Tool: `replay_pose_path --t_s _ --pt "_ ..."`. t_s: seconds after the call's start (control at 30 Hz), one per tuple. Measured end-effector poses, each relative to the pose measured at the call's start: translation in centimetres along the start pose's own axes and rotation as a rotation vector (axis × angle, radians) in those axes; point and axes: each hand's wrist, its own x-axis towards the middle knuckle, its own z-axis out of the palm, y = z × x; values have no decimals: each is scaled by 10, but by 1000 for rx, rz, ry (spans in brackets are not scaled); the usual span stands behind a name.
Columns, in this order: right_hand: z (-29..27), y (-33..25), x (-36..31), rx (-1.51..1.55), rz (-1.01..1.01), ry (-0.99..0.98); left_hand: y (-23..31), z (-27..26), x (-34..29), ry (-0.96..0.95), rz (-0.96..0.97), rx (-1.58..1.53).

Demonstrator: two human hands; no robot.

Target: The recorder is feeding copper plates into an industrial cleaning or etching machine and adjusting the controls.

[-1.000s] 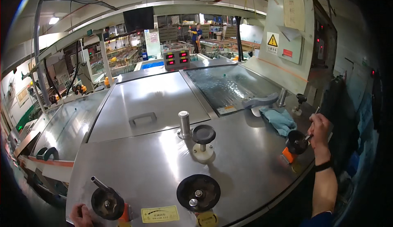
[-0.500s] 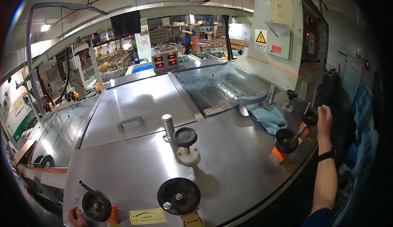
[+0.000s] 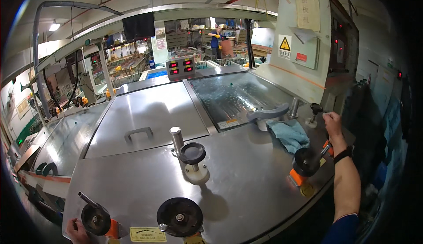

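My right hand (image 3: 333, 125) is over the far handwheel on the machine's right edge, its fingers curled closed. That wheel and its handle are mostly hidden behind the hand and wrist, so what the fingers hold cannot be made out. Just nearer is another black handwheel (image 3: 307, 161) with a metal handle and an orange counter (image 3: 296, 177) at its base. At the lower left, my left hand (image 3: 76, 231) is beside a black handwheel (image 3: 95, 219) with an upright metal handle; its fingers are partly hidden. Another large black handwheel (image 3: 179, 216) sits at the front middle.
A blue cloth (image 3: 289, 134) and a grey curved handle (image 3: 269, 112) lie by the glass cover (image 3: 238, 95). A steel lid (image 3: 150, 114), a steel post (image 3: 176, 138) and a black knob (image 3: 192, 153) occupy the middle. A control cabinet (image 3: 304, 46) stands behind. A person (image 3: 215, 41) works far off.
My right hand has moved left, from beside the far handwheel to over it. The view has shifted slightly. My left hand stays beside its wheel.
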Motion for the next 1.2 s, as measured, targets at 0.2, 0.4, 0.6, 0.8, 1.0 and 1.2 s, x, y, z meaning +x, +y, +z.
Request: replay_pose_path --t_s 0.2,0.4,0.6,0.8,1.0,1.2 --pt "-25 -5 -29 334 -29 25 22 -4 -4 78 8 99" --pt "-12 1 -31 146 -201 154 32 -3 -4 91 -28 113" --pt "-1 -1 -30 -284 -313 167 19 0 -2 131 33 199" --pt "-4 -8 -30 -341 -266 106 39 -4 -7 103 -18 167" --pt "-58 14 -26 204 -39 159 28 -2 -3 82 -80 118" --pt "-86 30 48 324 403 294 -4 3 -3 129 1 115"
